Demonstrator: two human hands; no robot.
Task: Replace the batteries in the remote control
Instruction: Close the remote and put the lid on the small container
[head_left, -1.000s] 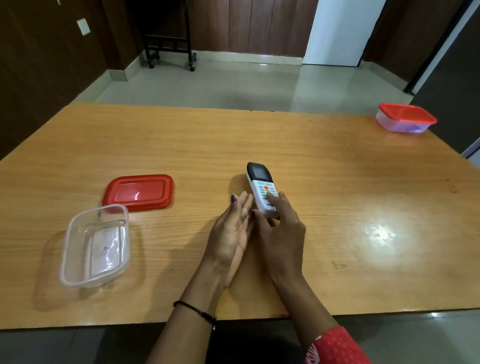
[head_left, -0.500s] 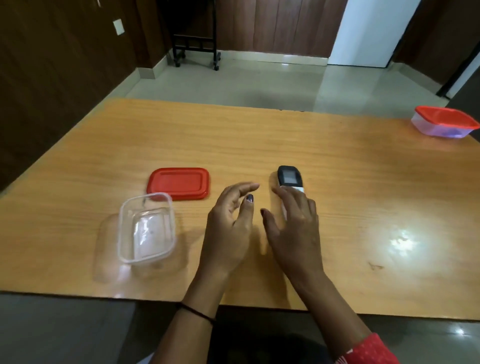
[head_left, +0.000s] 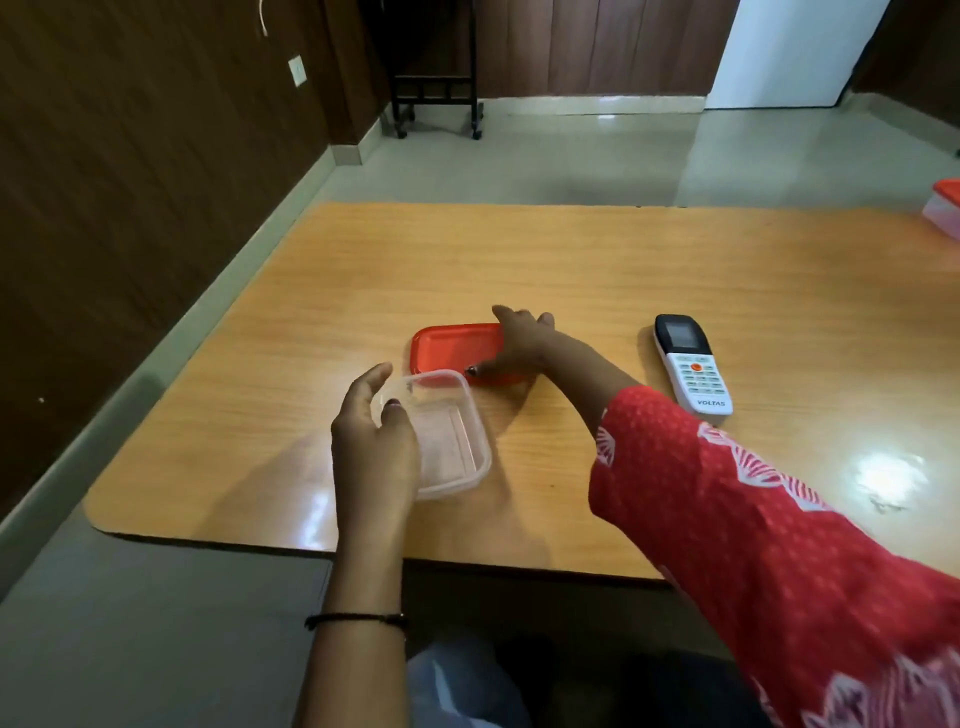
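Both hands had left the remote control (head_left: 692, 362) since half a second earlier, when the right hand lay over it and the left hovered beside it; they had swung to the left of the frame, toward the box and its lid. Left hand (head_left: 375, 447) cupped the near left side of the clear plastic box (head_left: 451, 435) at centre left, fingers curled loosely round its wall and thumb near the rim; whether it truly gripped or merely steadied the box could not be told. Just beyond the box lay the red lid (head_left: 448, 347), flat on the wooden table (head_left: 571, 260); the right hand (head_left: 521, 339) reached across it, fingers spread and half open, thumb on the lid's near edge, apparently about to pick it up and not yet closed on it. Right of centre the remote lay untouched, face up, screen away from the person; no batteries were visible anywhere, and the box looked empty. My reading: the battery work was finished or set aside, and the box was being closed. Only one word could be read, "VOLTAS", on the remote's near end. Another red-lidded box (head_left: 946, 205) sat at the far right edge.
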